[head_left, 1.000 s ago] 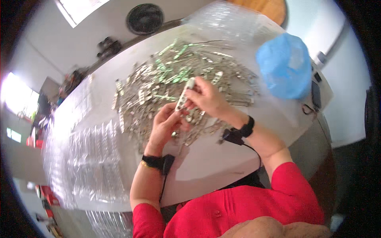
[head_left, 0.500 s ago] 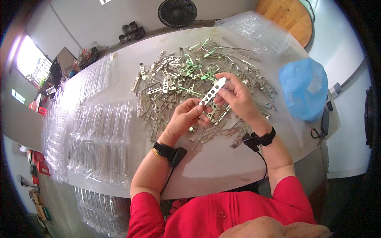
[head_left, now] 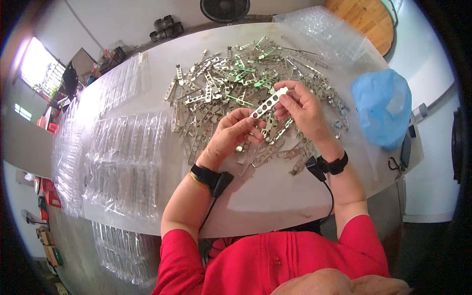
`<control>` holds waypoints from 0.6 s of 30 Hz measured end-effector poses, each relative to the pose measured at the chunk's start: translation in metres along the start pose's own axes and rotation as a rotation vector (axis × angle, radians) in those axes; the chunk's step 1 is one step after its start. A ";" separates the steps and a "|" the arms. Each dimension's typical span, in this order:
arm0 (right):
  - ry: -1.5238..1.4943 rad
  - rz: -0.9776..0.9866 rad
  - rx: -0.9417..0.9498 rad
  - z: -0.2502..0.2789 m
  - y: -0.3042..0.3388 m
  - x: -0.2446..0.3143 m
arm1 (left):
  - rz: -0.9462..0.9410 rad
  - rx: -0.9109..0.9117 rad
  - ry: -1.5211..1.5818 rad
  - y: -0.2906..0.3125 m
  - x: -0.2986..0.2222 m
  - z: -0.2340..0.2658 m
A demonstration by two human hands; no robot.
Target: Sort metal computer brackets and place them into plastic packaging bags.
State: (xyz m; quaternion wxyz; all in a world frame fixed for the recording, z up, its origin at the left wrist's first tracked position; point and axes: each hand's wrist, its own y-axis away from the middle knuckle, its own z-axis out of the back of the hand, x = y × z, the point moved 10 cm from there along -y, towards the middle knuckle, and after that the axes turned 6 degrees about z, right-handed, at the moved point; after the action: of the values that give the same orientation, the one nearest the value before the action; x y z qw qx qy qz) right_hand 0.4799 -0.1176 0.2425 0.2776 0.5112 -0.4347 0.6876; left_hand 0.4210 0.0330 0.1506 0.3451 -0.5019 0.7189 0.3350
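Set at head height, as the left one of a side-by-side fisheye pair, upright and unmirrored. Looks steeply down and forward over the white table (head_left: pixel 275 196), close enough to catch left hand (head_left: pixel 233 132) and right hand (head_left: pixel 306 112) near the middle. Takes in both forearms (head_left: pixel 188 209) and the red shirt (head_left: pixel 246 263) at the lower edge, then reaches across the metal strips (head_left: pixel 241 73) to a fan (head_left: pixel 224 9) cut by the top edge. Curves the table's near edge

Small workshop, pretty sure. Counter (head_left: pixel 255 201) has a loose heap of perforated metal strips (head_left: pixel 236 81) mid-top, clear plastic trays (head_left: pixel 123 169) stacked at 9 o'clock, more at 1. Black fan (head_left: pixel 225 9) at 12, bare grey floor (head_left: pixel 81 246) at 8, barred window (head_left: pixel 43 64) at 10.
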 end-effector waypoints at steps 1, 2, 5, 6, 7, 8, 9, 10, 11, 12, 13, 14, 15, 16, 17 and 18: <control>0.003 0.000 0.010 -0.001 0.000 0.002 | 0.001 0.017 0.006 -0.001 0.002 0.001; 0.008 -0.001 0.017 -0.002 0.001 0.002 | 0.004 0.018 0.008 -0.001 0.002 -0.001; 0.019 -0.057 0.067 -0.006 0.001 -0.003 | -0.002 0.025 0.002 -0.002 0.000 -0.005; 0.022 -0.060 0.064 -0.007 0.002 -0.003 | 0.006 0.056 -0.016 -0.001 0.000 -0.006; 0.005 -0.083 0.087 -0.013 0.002 -0.007 | 0.014 0.087 -0.033 -0.001 0.000 -0.008; -0.012 -0.108 0.111 -0.017 0.003 -0.011 | 0.017 0.090 -0.030 -0.001 0.001 -0.010; -0.009 -0.099 0.146 -0.019 0.003 -0.013 | 0.023 0.085 -0.059 0.000 0.002 -0.011; -0.006 -0.101 0.144 -0.019 0.004 -0.015 | 0.029 0.081 -0.088 0.000 0.003 -0.012; -0.002 -0.082 0.166 -0.022 0.005 -0.016 | 0.034 0.082 -0.088 -0.001 0.005 -0.010; 0.003 -0.063 0.188 -0.025 0.006 -0.016 | 0.025 0.100 -0.134 -0.002 0.007 -0.009; 0.001 -0.065 0.184 -0.026 0.006 -0.016 | 0.017 0.117 -0.180 -0.003 0.009 -0.008; -0.016 -0.065 0.151 -0.024 0.006 -0.014 | 0.020 0.123 -0.177 -0.002 0.008 -0.012; -0.034 -0.065 0.118 -0.021 0.007 -0.013 | -0.010 0.112 -0.117 0.000 0.003 -0.015; -0.030 -0.070 0.112 -0.017 0.008 -0.012 | -0.040 0.100 -0.058 0.001 0.000 -0.016; 0.010 -0.052 0.101 -0.012 0.006 -0.008 | -0.069 0.095 -0.040 0.001 -0.003 -0.014; 0.049 -0.035 0.089 -0.006 0.003 -0.005 | -0.068 0.098 -0.039 0.001 -0.003 -0.014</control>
State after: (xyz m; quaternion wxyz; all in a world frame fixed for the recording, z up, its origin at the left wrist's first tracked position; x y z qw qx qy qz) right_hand 0.4758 -0.1136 0.2361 0.2771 0.5134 -0.3877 0.7136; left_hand 0.4182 0.0237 0.1606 0.3945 -0.5018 0.7100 0.2974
